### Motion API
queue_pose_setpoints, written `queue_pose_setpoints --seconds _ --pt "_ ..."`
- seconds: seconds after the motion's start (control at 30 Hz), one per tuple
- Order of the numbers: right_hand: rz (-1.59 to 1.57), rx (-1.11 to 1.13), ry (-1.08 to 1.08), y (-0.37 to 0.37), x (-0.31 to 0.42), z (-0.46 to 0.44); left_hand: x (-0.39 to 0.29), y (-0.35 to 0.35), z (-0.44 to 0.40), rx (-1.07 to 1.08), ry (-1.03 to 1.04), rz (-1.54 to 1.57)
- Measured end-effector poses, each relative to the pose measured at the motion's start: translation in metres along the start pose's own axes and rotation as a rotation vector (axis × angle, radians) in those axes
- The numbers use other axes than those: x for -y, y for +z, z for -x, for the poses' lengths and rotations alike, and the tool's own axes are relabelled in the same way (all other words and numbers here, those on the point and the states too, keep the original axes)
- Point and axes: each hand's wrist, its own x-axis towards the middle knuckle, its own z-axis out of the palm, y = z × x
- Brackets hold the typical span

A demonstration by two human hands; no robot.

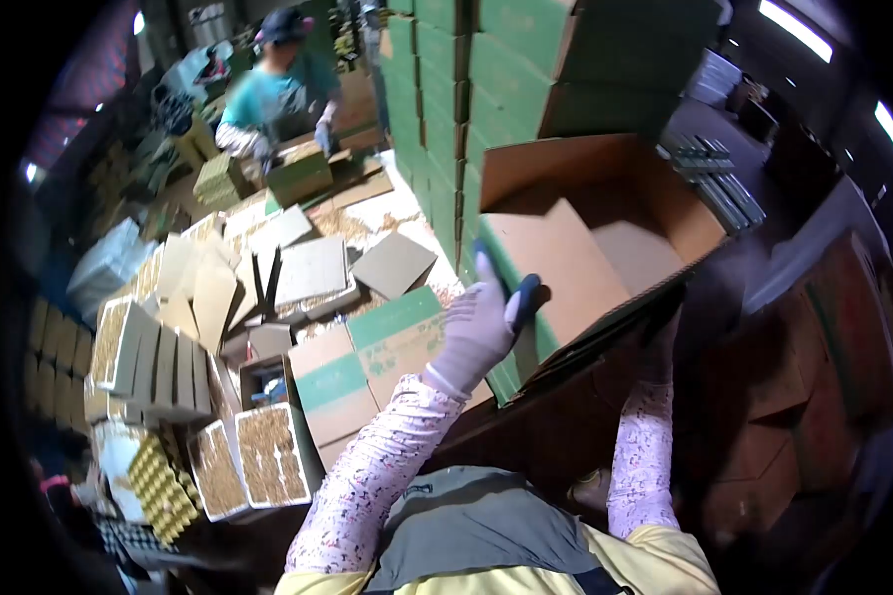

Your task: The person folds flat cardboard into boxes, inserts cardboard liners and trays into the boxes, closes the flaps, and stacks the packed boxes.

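Observation:
An open green cardboard box with a brown inside is tilted in front of me, its flaps raised. My left hand, in a pale glove with dark blue fingertips, is at the box's near left side, thumb and fingers around the edge of a flap. My right hand is in shadow under the box's near right edge, and its fingers are hidden. Tall stacks of closed green boxes stand just behind the open box.
A person in a teal top works at a box at the back left. Flattened green-and-brown cartons, grey card sheets, white trays of brown pieces and yellow egg trays lie left. More cartons are at right.

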Motion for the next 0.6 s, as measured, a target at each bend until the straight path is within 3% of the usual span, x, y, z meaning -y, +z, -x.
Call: queue_pose_setpoints --seconds 0.07,0.1,0.13,0.17,0.2,0.23,0.27,0.3,0.33,0.37,0.4,0.47,0.53,0.57,0.6 --pt "0.168 0.169 -0.054 -0.036 -0.001 -0.009 0.024 0.013 0.010 -0.035 0.120 0.242" --pt "0.314 0.212 -0.116 -0.041 0.002 -0.001 0.036 0.005 0.027 0.069 0.103 0.383" --pt "0.896 0.101 -0.531 -0.001 0.032 0.034 0.049 -0.003 0.045 0.170 0.071 0.520" --pt "1.461 -0.026 -0.970 0.033 0.048 0.070 0.096 -0.002 0.062 0.109 0.129 0.128" --pt "0.980 -0.110 -0.738 0.027 0.043 0.092 0.153 -0.001 0.083 0.052 0.190 -0.266" --pt "0.502 -0.183 -0.495 0.019 0.039 0.115 0.187 -0.019 0.111 0.097 0.035 -0.572" --pt "0.672 -0.048 -0.654 0.007 0.028 0.156 0.244 -0.031 0.146 0.239 -0.181 -0.726" --pt "0.745 0.193 -0.580 0.036 0.025 0.188 0.275 -0.046 0.183 0.386 -0.415 -0.812" --pt "0.807 0.434 -0.497 0.064 0.022 0.220 0.279 -0.055 0.220 0.371 -0.449 -0.851" --pt "0.740 0.762 -0.170 0.118 0.034 0.241 0.296 -0.063 0.244 0.326 -0.218 -0.947" --pt "0.823 1.076 -0.266 0.133 0.019 0.247 0.287 -0.071 0.256 0.266 -0.180 -0.904" --pt "0.717 1.199 0.480 0.158 -0.015 0.282 0.280 -0.076 0.267 0.416 -0.212 -0.907" --pt "0.767 1.463 0.711 0.135 -0.062 0.291 0.258 -0.093 0.268 0.396 -0.034 -0.872" --pt "0.837 1.588 0.726 0.123 -0.083 0.286 0.231 -0.112 0.257 0.378 0.063 -0.860" --pt "0.902 1.696 0.533 0.121 -0.090 0.272 0.203 -0.133 0.246 0.351 0.102 -0.877"
